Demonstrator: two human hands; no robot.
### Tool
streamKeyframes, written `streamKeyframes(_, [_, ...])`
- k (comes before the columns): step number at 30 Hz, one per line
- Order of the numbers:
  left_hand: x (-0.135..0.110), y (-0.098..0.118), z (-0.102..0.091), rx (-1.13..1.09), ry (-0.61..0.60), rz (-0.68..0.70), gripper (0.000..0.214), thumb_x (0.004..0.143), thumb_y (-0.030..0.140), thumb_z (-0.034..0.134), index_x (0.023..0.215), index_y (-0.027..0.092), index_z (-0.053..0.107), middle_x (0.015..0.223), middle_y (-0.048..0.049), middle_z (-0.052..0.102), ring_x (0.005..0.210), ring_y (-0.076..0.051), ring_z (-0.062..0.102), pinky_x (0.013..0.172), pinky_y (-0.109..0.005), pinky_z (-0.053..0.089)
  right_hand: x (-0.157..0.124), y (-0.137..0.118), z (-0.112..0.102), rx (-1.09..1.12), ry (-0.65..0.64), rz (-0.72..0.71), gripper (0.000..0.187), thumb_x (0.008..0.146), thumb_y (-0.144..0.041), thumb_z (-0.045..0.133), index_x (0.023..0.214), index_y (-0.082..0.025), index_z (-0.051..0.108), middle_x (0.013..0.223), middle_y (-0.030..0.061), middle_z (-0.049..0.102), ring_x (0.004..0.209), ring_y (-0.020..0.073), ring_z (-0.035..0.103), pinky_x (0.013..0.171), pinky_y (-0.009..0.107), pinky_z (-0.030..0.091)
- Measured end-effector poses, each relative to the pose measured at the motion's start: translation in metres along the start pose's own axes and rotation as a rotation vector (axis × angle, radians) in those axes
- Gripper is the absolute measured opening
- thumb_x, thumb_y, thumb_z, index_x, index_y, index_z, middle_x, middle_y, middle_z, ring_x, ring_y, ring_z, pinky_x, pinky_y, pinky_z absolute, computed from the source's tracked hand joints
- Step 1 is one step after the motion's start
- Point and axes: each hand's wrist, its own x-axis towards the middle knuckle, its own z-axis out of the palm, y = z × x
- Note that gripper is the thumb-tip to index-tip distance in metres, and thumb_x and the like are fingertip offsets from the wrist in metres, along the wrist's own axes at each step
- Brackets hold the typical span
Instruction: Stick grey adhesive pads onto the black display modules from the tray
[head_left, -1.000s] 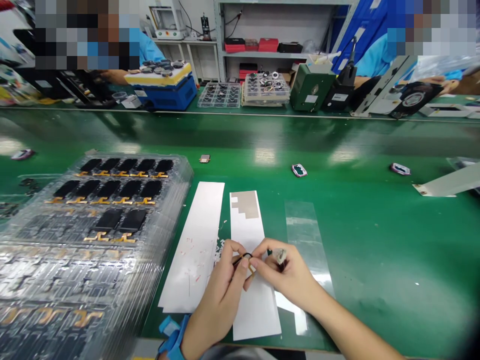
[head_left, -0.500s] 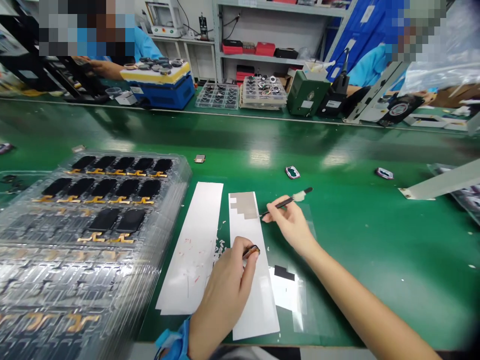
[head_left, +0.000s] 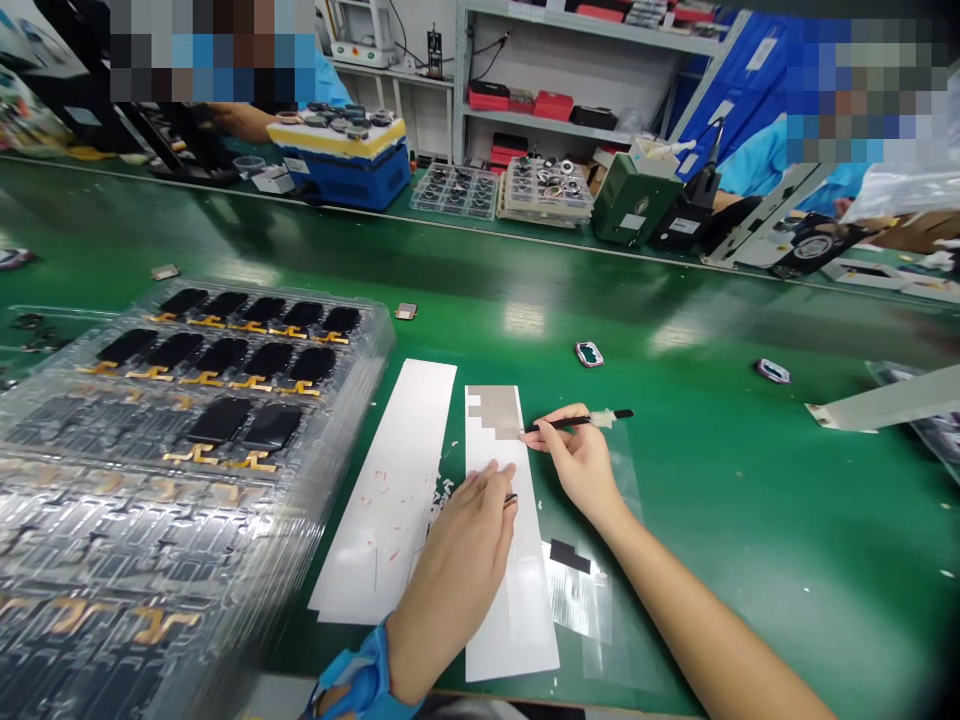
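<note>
Green workbench [head_left: 712, 560]: right hand [head_left: 574, 465] pinches black brush [head_left: 570, 422]; left hand [head_left: 457, 575] clamps small dark part [head_left: 511, 499].

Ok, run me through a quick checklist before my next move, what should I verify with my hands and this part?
1. Small dark ring-shaped part held in left hand: ok, pinched at the fingertips above the white liner strip.
2. Slim black tool held in right hand: ok, gripped near its white tuft.
3. Tool tip clear of the tan film patch: cannot tell, it sits right at the edge.
4. Blue wrist strap on left wrist: ok, though its grounding connection cannot be told.
5. Hands apart from the tray of black panels: ok.
</note>
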Motion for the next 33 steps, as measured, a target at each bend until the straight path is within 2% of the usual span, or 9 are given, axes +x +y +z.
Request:
streamKeyframes(6, [-0.001,0.0,-0.001,-0.001,0.01,0.003,0.029,0.102,0.017,0.033,0.13,0.015,0.041,0.137,-0.0176,0.057,0.135,-0.024,0.046,0.106,-0.046,0.048,0.001,-0.002,0.0,0.015,0.003,-0.006,0.039,0.075,-0.051,0.075,0.084,-0.019,0.053,0.075,-0.0026,0.059,0.068,0.0173,0.074,0.072,0.032,0.064])
streamKeyframes(13, [0.0,0.0,0.0,-0.033,0.038,-0.006,0.031,0.101,0.016,0.033,0.131,0.016,0.039,0.136,-0.0183,0.057,0.131,-0.027,0.051,0.1,-0.048,0.051,-0.001,-0.005,0.003,0.008,0.021,-0.021,0.041,0.069,-0.052,0.08,0.077,-0.019,0.057,0.071,-0.0022,0.058,0.064,0.0165,0.071,0.066,0.03,0.063])
streamKeyframes(18, [-0.001,0.001,0.0,-0.049,0.047,-0.017,0.031,0.101,0.018,0.034,0.132,0.015,0.04,0.136,-0.0177,0.058,0.13,-0.027,0.052,0.101,-0.047,0.05,-0.006,-0.029,-0.001,0.017,0.009,-0.028,0.039,0.066,-0.049,0.083,0.075,-0.019,0.059,0.071,-0.0001,0.062,0.062,0.0177,0.071,0.067,0.032,0.063])
streamKeyframes(21, [-0.001,0.002,0.0,-0.062,0.049,-0.025,0.031,0.102,0.018,0.034,0.132,0.014,0.04,0.135,-0.0178,0.058,0.128,-0.027,0.053,0.101,-0.047,0.05,-0.016,-0.05,-0.008,0.017,0.046,-0.032,0.032,0.07,-0.042,0.083,0.079,-0.02,0.06,0.076,0.0017,0.066,0.069,0.019,0.073,0.072,0.033,0.063])
streamKeyframes(24, [-0.001,0.003,-0.001,-0.077,0.041,-0.039,0.029,0.101,0.017,0.034,0.129,0.014,0.043,0.133,-0.0176,0.06,0.124,-0.027,0.056,0.099,-0.047,0.051,-0.028,-0.058,-0.013,-0.026,0.081,-0.034,0.029,0.07,-0.038,0.083,0.078,-0.02,0.063,0.078,0.0019,0.064,0.07,0.0192,0.073,0.072,0.032,0.063])
streamKeyframes(29, [-0.002,0.005,-0.003,-0.107,0.018,-0.04,0.028,0.101,0.019,0.035,0.128,0.015,0.043,0.135,-0.0175,0.058,0.128,-0.029,0.052,0.101,-0.049,0.048,-0.029,-0.035,-0.013,-0.058,0.114,-0.036,0.035,0.069,-0.045,0.083,0.078,-0.018,0.062,0.077,0.0025,0.065,0.072,0.0203,0.073,0.071,0.033,0.063])
streamKeyframes(33, [-0.002,0.006,-0.006,-0.157,0.039,-0.049,0.018,0.102,0.02,0.034,0.113,0.018,0.048,0.124,-0.0145,0.064,0.118,-0.027,0.059,0.095,-0.046,0.051,-0.02,-0.016,-0.011,-0.051,0.086,-0.01,0.041,0.066,-0.051,0.082,0.078,-0.018,0.06,0.073,0.0037,0.067,0.071,0.0223,0.074,0.072,0.035,0.063])
